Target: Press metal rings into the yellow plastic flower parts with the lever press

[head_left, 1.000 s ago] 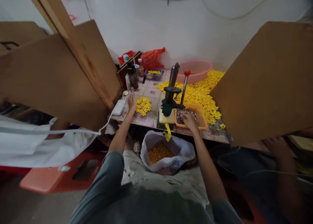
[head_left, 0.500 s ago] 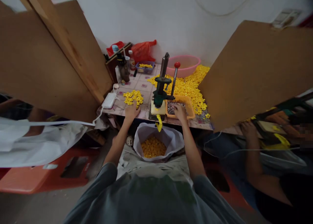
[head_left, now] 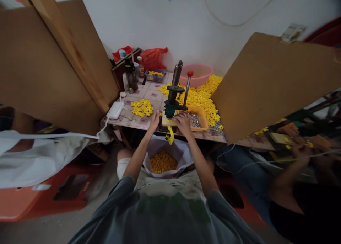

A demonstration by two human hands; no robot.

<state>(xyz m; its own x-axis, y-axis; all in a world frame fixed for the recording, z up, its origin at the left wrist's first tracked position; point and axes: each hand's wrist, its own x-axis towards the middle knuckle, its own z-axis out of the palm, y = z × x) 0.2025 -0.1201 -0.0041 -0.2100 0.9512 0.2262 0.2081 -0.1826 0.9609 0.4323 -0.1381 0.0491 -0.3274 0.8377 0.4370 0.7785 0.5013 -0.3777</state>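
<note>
Close fingerwork at the green press (head_left: 173,99)

From here I see the left hand (head_left: 155,121) by the left side of the pale block (head_left: 165,123), the right hand (head_left: 183,123) at its right, fingers bent; I can't tell whether either grips anything. Done well, I'd judge, each piece sits flat and centred, fingertips clear before the lever (head_left: 187,89) moves.

I count one press, one lever, one orange tray (head_left: 205,118), one pink basin (head_left: 197,81), one white sack (head_left: 187,153). Yellow pieces, uncountable, lie in two table heaps: a small one (head_left: 142,108) left of the press, a large one (head_left: 204,99) behind and right.

Brown boards (head_left: 266,84) flank a white wall (head_left: 128,20) above grey floor (head_left: 64,224).
</note>
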